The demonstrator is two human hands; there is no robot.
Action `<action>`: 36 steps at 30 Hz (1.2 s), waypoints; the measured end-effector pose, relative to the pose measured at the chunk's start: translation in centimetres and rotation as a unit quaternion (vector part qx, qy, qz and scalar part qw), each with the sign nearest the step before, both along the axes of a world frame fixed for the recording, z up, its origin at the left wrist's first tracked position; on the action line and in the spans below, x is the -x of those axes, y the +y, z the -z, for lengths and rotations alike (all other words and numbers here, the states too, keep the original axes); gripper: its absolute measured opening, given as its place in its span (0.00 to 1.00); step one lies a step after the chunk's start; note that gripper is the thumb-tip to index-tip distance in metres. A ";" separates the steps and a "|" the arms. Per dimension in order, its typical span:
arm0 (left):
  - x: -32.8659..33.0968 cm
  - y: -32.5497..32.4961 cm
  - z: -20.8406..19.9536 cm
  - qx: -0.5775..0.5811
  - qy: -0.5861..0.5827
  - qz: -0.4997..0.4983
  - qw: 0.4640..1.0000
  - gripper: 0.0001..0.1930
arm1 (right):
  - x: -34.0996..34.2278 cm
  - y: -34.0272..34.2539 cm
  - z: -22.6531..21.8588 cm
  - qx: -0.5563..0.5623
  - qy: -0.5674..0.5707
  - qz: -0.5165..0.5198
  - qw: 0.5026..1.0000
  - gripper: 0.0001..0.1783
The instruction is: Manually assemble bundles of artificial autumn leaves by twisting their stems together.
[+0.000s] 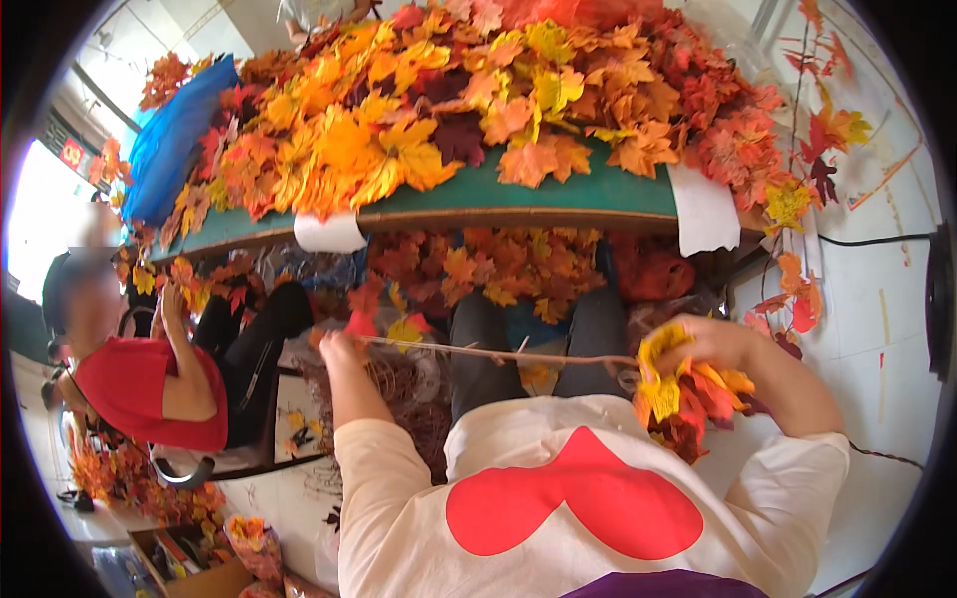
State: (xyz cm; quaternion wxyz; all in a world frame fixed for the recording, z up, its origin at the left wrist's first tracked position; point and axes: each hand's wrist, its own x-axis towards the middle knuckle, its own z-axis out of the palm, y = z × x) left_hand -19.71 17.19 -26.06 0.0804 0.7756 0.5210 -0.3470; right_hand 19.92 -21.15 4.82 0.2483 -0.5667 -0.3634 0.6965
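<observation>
Thin brown stem (pixel 478 351), nearly straight, yellow-orange leaves (pixel 662 399) at right

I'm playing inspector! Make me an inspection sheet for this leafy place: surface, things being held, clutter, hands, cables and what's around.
Surface: green table, mostly buried under heaped leaves.
Things being held: long thin stem; yellow, orange and red leaf bunch.
Clutter: blue sheet or bag at the table's left; white flap over the front edge.
Left hand: gripping the stem's left end.
Right hand: holding the leaf bunch.
Cables: black cable at right.
Surroundings: seated person in red; cardboard box.
</observation>
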 end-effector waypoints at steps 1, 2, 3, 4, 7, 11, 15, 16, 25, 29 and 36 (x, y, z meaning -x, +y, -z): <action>5.0 2.2 3.1 -0.015 0.002 -0.024 1.000 0.27 | 1.1 0.3 -2.2 -0.022 -0.025 -0.069 0.997 0.09; 13.4 2.8 7.5 -0.058 0.021 -0.025 0.998 0.27 | 1.5 0.5 -4.0 -0.042 -0.050 -0.130 0.989 0.09; 23.2 2.6 10.7 -0.104 0.045 -0.023 0.993 0.27 | 0.2 0.3 -5.4 -0.053 -0.065 -0.160 0.984 0.11; 27.5 4.3 11.5 -0.150 0.073 -0.021 0.986 0.27 | -1.8 0.0 -6.6 -0.066 -0.078 -0.188 0.977 0.13; 28.3 7.5 17.2 -0.187 0.054 0.014 0.981 0.20 | -6.2 -0.8 -10.9 -0.064 -0.205 -0.183 0.959 0.10; 27.5 8.2 20.5 -0.235 0.098 0.068 0.965 0.13 | -11.1 1.4 -16.9 -0.119 -0.328 -0.101 0.932 0.06; 24.9 5.6 19.7 -0.246 0.321 0.273 0.873 0.07 | -13.4 4.0 -23.9 -0.147 -0.260 0.003 0.954 0.09; 23.7 5.5 20.0 -0.252 0.363 0.329 0.835 0.06 | -14.2 3.1 -26.5 -0.138 -0.199 0.058 0.969 0.12; 19.7 0.4 9.3 -0.166 0.697 0.646 0.265 0.10 | -22.9 11.4 -28.2 -0.455 -0.274 0.253 0.808 0.20; 12.7 -4.2 -2.9 -0.236 0.778 0.555 0.176 0.07 | -13.6 29.0 -22.3 -0.374 -0.512 0.183 0.751 0.15; -4.1 -14.6 -18.9 -0.252 0.787 0.551 0.114 0.05 | -8.1 41.8 -10.7 -0.461 -0.398 0.232 0.758 0.42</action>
